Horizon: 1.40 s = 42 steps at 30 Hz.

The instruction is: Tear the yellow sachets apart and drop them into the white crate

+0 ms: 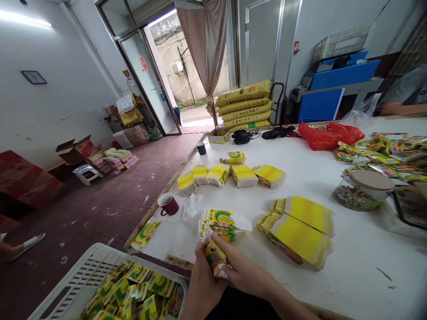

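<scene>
Close to the table's near edge, my left hand [204,278] and my right hand [235,262] are closed together around one small yellow-and-green carton [214,255]. Its lower end is partly covered by my fingers. Just beyond them lies a fanned pile of flat yellow-and-green cartons [222,218] with white flaps showing. To the right of my hands, two long rows of stacked yellow cartons [300,238] rest on the white table. Below and left, a white plastic basket [75,271] holds many small yellow cartons [130,289].
A maroon mug [168,204] and crumpled tissue [191,206] sit near the table's left edge. Further back are several carton bundles [245,175], a dark cup [201,148] and a red plastic bag [330,135]. On the right stand a lidded jar [360,191] and heaped cartons [383,151].
</scene>
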Each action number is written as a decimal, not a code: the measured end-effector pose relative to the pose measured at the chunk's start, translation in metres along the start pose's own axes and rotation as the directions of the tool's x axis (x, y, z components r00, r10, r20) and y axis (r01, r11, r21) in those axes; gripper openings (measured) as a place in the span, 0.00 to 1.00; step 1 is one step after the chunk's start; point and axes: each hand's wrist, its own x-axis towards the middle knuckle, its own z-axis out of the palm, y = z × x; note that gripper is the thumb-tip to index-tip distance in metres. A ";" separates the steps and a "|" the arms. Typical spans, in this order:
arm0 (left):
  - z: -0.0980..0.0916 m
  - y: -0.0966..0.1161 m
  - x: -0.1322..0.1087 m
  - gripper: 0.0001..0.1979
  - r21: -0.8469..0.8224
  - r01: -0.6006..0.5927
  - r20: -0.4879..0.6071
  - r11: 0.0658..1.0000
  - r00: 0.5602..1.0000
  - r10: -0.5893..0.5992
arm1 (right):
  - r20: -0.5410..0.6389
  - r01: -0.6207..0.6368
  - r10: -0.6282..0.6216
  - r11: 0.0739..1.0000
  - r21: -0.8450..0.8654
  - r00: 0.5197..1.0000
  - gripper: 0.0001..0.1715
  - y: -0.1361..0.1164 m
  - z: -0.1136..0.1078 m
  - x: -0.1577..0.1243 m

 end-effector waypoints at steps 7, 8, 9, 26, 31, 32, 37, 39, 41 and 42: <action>-0.001 -0.008 0.010 0.27 0.013 0.006 -0.113 1.000 0.994 -0.005 | -0.105 -0.022 0.003 0.983 -0.183 0.994 0.37 0.024 0.005 0.007; -0.008 -0.004 0.012 0.26 -0.021 0.028 -0.068 0.999 0.997 -0.029 | -0.066 -0.027 0.012 0.971 -0.236 0.998 0.38 0.028 0.003 0.007; -0.014 -0.001 0.014 0.25 -0.050 0.040 -0.024 0.998 0.999 -0.041 | 0.000 -0.028 0.029 0.958 -0.285 1.000 0.39 0.029 0.001 0.008; -0.030 -0.008 0.004 0.22 0.056 0.026 0.019 0.998 0.999 -0.027 | 0.101 -0.009 0.023 0.991 -0.135 0.995 0.23 0.036 0.003 0.010; -0.031 0.002 0.000 0.36 0.043 0.073 0.132 0.996 0.988 -0.078 | 0.036 -0.008 0.012 0.993 -0.114 0.999 0.19 0.031 -0.007 0.013; -0.030 0.003 -0.001 0.36 0.072 0.084 0.122 0.994 0.988 -0.093 | 0.030 -0.014 0.017 0.992 -0.124 0.999 0.19 0.030 -0.008 0.012; -0.031 0.007 -0.003 0.29 0.150 0.018 0.110 0.989 0.993 -0.035 | 0.222 -0.002 0.029 0.993 -0.121 0.975 0.36 0.030 -0.010 -0.006; -0.036 0.009 -0.002 0.28 0.122 -0.018 0.109 0.992 0.994 0.005 | 0.186 -0.030 0.053 0.992 -0.122 0.981 0.30 0.032 -0.011 -0.013; -0.040 0.010 0.000 0.27 0.081 -0.033 0.117 0.996 0.993 0.023 | 0.170 -0.028 0.048 0.993 -0.116 0.984 0.22 0.034 -0.013 -0.015; -0.041 0.011 0.001 0.26 0.062 -0.035 0.122 0.997 0.992 0.027 | 0.182 -0.015 0.035 0.994 -0.107 0.983 0.18 0.035 -0.015 -0.015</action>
